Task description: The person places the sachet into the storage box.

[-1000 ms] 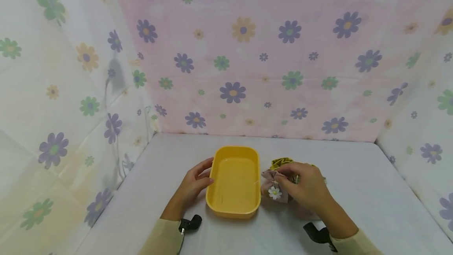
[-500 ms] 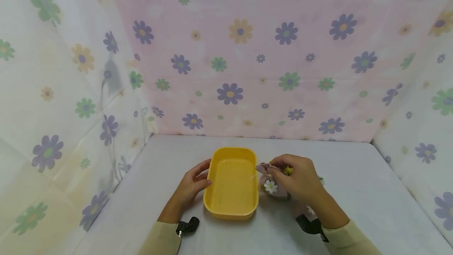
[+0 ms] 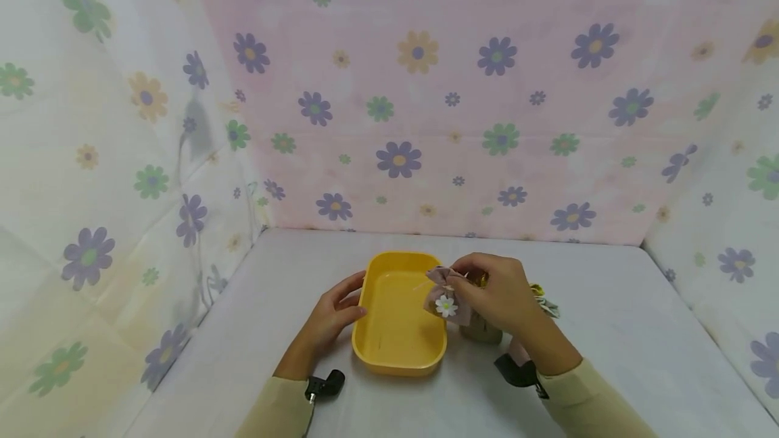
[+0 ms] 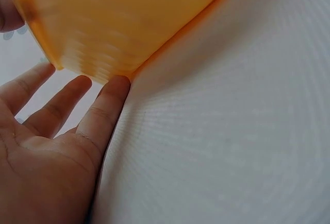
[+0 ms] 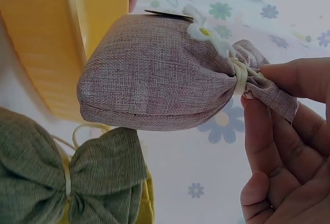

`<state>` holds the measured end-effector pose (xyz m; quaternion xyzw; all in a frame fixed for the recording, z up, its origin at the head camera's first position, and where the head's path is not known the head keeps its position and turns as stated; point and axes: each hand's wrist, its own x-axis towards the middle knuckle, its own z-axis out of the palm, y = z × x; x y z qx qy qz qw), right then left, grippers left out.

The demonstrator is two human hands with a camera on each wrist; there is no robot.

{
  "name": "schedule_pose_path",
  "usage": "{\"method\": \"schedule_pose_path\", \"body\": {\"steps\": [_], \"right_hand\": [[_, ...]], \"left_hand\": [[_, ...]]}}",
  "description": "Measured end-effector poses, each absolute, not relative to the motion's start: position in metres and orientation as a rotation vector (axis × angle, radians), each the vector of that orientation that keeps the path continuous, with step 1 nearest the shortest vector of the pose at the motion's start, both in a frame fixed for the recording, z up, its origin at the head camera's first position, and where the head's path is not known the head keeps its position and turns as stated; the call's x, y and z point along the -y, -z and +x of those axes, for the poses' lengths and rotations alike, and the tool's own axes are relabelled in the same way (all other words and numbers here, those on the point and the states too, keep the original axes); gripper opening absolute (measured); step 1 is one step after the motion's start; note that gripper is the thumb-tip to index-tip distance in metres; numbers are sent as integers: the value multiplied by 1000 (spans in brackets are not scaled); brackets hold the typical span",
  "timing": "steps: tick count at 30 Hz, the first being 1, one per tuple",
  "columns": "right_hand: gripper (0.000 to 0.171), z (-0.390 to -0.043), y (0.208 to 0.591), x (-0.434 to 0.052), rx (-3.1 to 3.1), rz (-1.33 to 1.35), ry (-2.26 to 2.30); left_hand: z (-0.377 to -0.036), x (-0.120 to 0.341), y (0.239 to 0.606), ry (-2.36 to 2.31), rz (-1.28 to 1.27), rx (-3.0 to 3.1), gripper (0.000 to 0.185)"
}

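A yellow rectangular tray (image 3: 398, 355) stands on the white table with nothing in it. My left hand (image 3: 331, 309) rests against its left side, and in the left wrist view the extended fingertips (image 4: 117, 87) touch the tray wall. My right hand (image 3: 500, 293) pinches a mauve cloth drawstring pouch (image 5: 154, 74) by its gathered neck, just above the pale cord. A white fabric daisy (image 5: 205, 31) decorates this pouch. In the head view, the pouch hangs over the tray's right rim.
Beside the tray's right side sits a dark green pouch (image 5: 108, 172), with a yellow pouch (image 5: 148, 198) partly hidden behind it. Below the right wrist shows part of a pink cloth piece (image 3: 519, 351). Flower-printed curtains (image 3: 398, 120) surround the table.
My right hand has lifted the mauve pouch and carried it left, from beside the tray to over its right rim. More of the pouches behind has come into view. The left hand stays at the tray.
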<state>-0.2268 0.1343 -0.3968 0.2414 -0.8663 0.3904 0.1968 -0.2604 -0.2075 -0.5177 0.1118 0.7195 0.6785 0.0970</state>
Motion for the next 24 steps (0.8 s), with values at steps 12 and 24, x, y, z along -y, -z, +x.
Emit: {"method": "schedule_pose_path", "body": {"steps": [12,24], "right_hand": [[9,-247,394,-113,2379,722,-1023],[6,-266,390,-90,2415,714,-1134]], "left_hand": [[-261,205,517,-2024,272,-2123,75],[-263,207,520,-2013,271,-2133,74]]}}
